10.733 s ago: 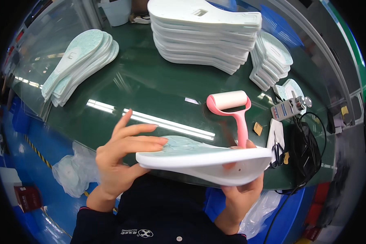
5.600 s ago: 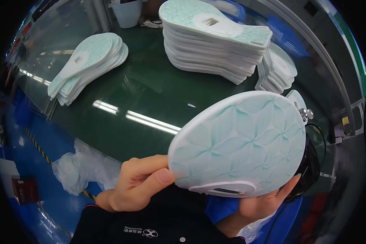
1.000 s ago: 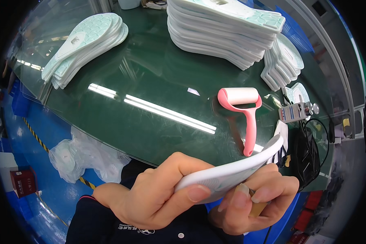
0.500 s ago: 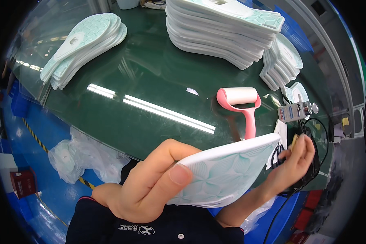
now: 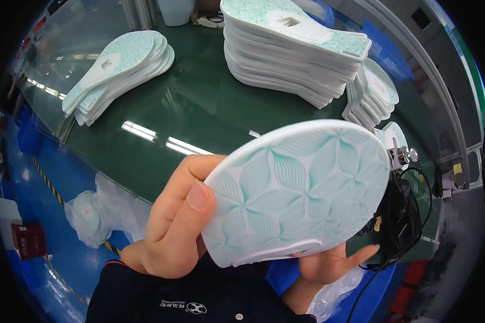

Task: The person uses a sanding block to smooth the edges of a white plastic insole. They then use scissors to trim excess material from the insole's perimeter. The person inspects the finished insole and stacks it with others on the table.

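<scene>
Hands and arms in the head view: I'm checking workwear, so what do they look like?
The left hand and right hand are bare; no gloves show. The left sleeve is dark navy, with a thin red line at its cuff. Little of the right sleeve shows.

A green table (image 5: 210, 107) (glossy, streaked with light) carries three stacks of pale panels (image 5: 283, 70), the middle one tallest.

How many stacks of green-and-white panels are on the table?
3: left stack, tall middle stack, smaller right stack just beyond the tall one. More may be hidden behind the held panel.
</scene>
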`<state>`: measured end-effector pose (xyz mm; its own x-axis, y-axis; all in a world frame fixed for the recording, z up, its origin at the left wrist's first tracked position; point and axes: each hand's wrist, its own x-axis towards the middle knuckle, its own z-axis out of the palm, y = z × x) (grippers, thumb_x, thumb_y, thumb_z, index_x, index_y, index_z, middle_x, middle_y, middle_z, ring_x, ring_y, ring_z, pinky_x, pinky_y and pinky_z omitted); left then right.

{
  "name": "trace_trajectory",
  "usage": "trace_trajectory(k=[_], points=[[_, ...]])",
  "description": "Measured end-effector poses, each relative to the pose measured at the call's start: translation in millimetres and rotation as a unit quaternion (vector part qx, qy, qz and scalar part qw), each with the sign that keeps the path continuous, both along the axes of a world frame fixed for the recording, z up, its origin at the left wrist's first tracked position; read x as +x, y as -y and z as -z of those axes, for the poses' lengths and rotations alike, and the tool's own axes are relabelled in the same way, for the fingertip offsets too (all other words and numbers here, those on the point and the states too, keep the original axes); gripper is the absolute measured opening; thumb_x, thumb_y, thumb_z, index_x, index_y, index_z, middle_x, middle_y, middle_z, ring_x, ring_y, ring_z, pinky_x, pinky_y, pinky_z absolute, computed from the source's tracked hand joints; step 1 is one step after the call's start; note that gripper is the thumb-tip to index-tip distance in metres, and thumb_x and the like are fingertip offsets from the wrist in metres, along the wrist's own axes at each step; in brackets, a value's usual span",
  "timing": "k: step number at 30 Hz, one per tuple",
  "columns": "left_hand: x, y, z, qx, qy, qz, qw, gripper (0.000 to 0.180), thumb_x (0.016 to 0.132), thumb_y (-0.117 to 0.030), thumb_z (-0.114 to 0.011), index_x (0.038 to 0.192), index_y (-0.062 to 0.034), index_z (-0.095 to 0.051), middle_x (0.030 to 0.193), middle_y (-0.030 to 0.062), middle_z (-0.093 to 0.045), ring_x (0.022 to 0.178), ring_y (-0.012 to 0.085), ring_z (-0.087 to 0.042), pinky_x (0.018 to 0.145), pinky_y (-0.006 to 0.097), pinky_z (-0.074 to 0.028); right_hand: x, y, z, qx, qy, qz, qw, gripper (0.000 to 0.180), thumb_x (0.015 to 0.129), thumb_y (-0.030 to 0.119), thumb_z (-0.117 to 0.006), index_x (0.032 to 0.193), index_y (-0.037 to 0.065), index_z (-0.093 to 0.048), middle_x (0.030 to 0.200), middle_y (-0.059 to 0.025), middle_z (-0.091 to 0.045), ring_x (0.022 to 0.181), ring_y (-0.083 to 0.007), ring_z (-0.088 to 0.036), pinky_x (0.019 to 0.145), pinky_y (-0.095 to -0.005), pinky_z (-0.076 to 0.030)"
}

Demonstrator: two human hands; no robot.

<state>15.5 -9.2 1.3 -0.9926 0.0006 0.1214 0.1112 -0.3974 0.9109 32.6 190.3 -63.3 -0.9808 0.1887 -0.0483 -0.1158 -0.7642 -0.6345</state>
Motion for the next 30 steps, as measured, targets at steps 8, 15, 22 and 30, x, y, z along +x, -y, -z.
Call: trace_trajectory(k=[8,15,22,30], points=[[-11.0,5.7,16.7,0.235,-0.054,0.267,0.933,0.087,0.079,-0.066,-0.006,0.135,-0.0001,-0.007,0.140,0.0150,-0.014,0.128,0.0294,-0.020,0.101,0.046,-0.022,-4.2,11.4,-30.9,-0.110,0.069,0.117,0.985,0.081,0.080,0.067,-0.015,0.137,0.009,-0.008,0.128,-0.0165,-0.038,0.071,-0.0301,-0.055,0.057,-0.0417,-0.050],[-14.5,6.7,7.5,0.246,-0.094,0.322,0.909,0.096,0.073,-0.074,-0.005,0.136,-0.0003,-0.003,0.143,0.0106,-0.002,0.130,0.0270,-0.012,0.103,0.043,-0.017,3.1,-10.0,-19.1,-0.052,-0.118,-0.108,0.986,0.078,0.082,0.064,-0.022,0.137,0.011,-0.006,0.133,-0.0118,-0.033,0.102,-0.0281,-0.046,0.065,-0.0419,-0.050],[-7.1,8.8,22.1,0.331,-0.068,0.259,0.905,0.088,0.079,-0.067,-0.003,0.134,0.0010,-0.014,0.140,0.0150,-0.017,0.127,0.0294,-0.021,0.101,0.045,-0.021,1.5,0.4,-23.4,-0.025,-0.027,-0.041,0.998,0.071,0.083,0.062,-0.019,0.137,0.016,-0.006,0.139,-0.0118,-0.018,0.115,-0.0358,-0.036,0.072,-0.0523,-0.048],[-4.9,15.7,30.5,0.323,-0.051,0.189,0.926,0.080,0.084,-0.060,-0.004,0.132,0.0021,-0.019,0.135,0.0180,-0.028,0.123,0.0326,-0.029,0.099,0.049,-0.026,-11.3,-1.6,-7.0,-0.123,-0.213,-0.195,0.950,0.084,0.077,0.071,-0.011,0.138,0.013,-0.011,0.142,-0.0098,-0.014,0.128,-0.0307,-0.017,0.102,-0.0512,-0.014]])
